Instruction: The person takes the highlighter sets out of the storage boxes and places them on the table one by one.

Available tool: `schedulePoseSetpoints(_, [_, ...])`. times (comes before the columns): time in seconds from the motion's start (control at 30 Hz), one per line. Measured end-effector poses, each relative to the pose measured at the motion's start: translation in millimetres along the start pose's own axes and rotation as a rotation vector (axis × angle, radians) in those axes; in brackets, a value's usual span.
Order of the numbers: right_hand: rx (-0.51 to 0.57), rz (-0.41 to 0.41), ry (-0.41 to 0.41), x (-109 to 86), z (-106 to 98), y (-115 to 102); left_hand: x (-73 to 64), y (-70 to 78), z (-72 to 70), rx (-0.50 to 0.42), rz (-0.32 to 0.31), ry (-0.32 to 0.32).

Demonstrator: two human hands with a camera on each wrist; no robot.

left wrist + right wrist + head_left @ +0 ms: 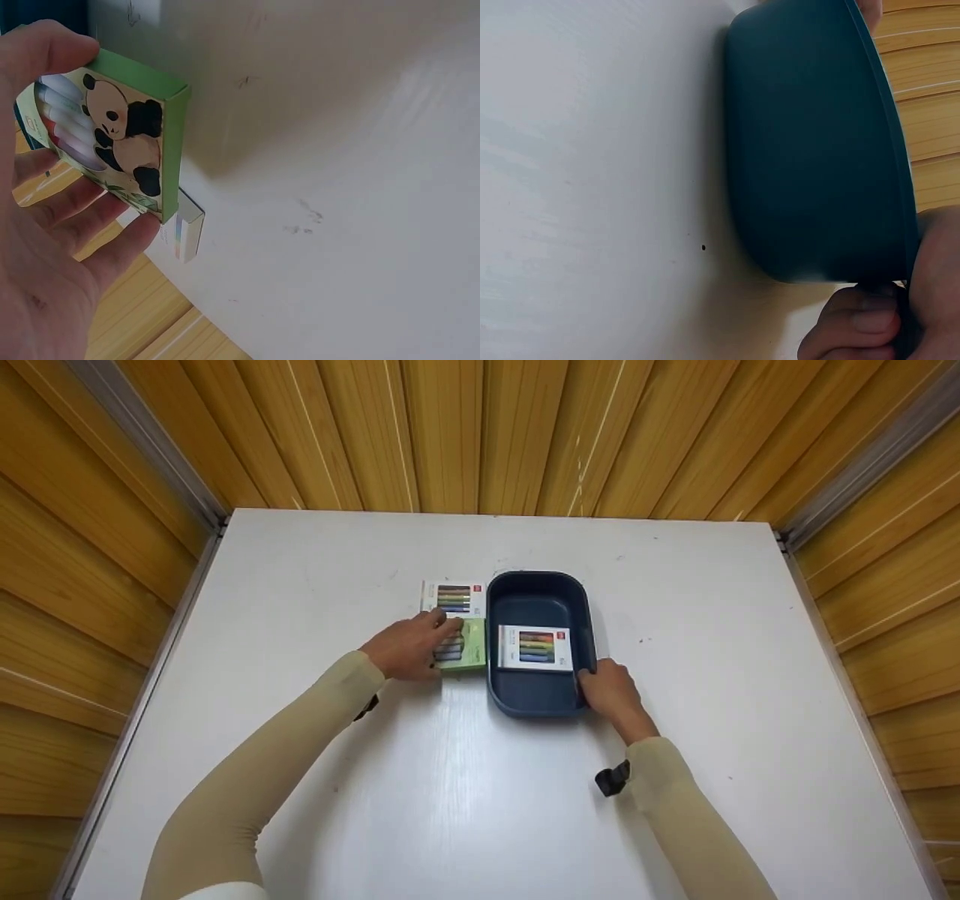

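Gripped by the left hand (409, 647), a green panda box (473, 646) sits immediately left of a blue bin (532, 695) running lengthwise front to back, its right rim grasped by the right hand (615, 695).

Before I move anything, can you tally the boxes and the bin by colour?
Dark blue: 1, the open bin
White: 2, one box of coloured sticks inside the bin, another box of coloured sticks outside it
Green: 1, the panda box
Total: 4
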State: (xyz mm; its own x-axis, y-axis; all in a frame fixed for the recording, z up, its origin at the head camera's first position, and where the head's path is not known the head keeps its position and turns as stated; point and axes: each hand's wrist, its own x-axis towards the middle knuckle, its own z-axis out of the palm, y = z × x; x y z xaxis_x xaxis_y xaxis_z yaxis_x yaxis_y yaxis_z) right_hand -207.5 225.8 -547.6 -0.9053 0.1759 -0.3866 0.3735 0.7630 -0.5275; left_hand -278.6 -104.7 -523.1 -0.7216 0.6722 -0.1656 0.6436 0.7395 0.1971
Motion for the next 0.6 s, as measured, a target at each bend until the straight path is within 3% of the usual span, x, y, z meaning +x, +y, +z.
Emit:
schedulePoseSetpoints(0.33, [-0.033,-0.036,0.029,0.3,0.3,2.1,2.7,3.4,2.7,0.064,0.047,0.046])
schedulePoseSetpoints(0.6, [-0.034,-0.016,0.025,-0.1,-0.4,1.3,7.9,3.3,6.8,0.108,0.032,0.044])
